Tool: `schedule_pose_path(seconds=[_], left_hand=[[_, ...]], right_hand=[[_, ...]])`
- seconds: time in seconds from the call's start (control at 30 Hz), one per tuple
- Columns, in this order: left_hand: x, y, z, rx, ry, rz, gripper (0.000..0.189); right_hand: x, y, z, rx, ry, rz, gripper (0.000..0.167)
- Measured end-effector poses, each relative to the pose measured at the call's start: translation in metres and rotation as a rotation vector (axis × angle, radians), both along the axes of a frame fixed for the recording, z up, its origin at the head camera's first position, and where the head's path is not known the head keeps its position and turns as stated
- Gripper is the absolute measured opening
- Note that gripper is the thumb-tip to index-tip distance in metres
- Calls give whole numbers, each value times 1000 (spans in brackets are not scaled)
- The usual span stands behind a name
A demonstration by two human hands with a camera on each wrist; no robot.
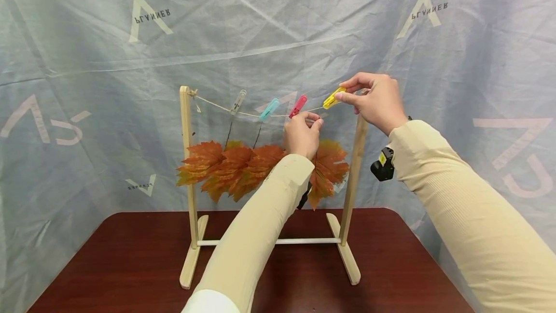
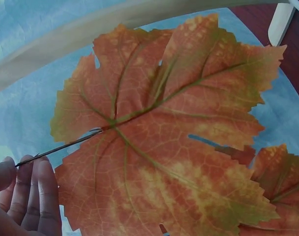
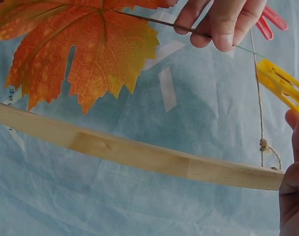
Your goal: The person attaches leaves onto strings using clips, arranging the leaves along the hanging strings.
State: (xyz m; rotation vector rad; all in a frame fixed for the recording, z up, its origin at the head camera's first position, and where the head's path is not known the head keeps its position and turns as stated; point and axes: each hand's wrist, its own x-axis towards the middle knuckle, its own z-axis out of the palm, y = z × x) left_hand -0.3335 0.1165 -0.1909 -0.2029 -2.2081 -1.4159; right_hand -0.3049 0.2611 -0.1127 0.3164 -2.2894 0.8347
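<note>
My left hand pinches the thin dark stem of an orange artificial maple leaf between thumb and fingertips. The leaf hangs from that hand, at the right end of the row. Higher and to the right, my right hand pinches a yellow clothespin by its handle end. The clothespin's front end is right at the string, close to the stem's tip in the right wrist view. A red clothespin sits on the string just above my left hand.
A wooden stand holds the sagging string between two posts on a dark red table. Clear and blue clothespins hold more orange leaves to the left. A printed grey cloth hangs behind.
</note>
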Motion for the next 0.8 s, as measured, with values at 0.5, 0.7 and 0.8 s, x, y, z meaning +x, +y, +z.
schedule_pose_path(seconds=[0.5, 0.7, 0.8], left_hand=[[2, 6, -2, 40, -20, -17, 13], [0, 7, -3, 59, -20, -16, 11], [0, 6, -3, 59, -19, -22, 11]], right_hand=[[-4, -1, -1, -9, -57, 37, 28], [-5, -1, -4, 5, -68, 30, 28], [-5, -1, -5, -2, -74, 36, 30]])
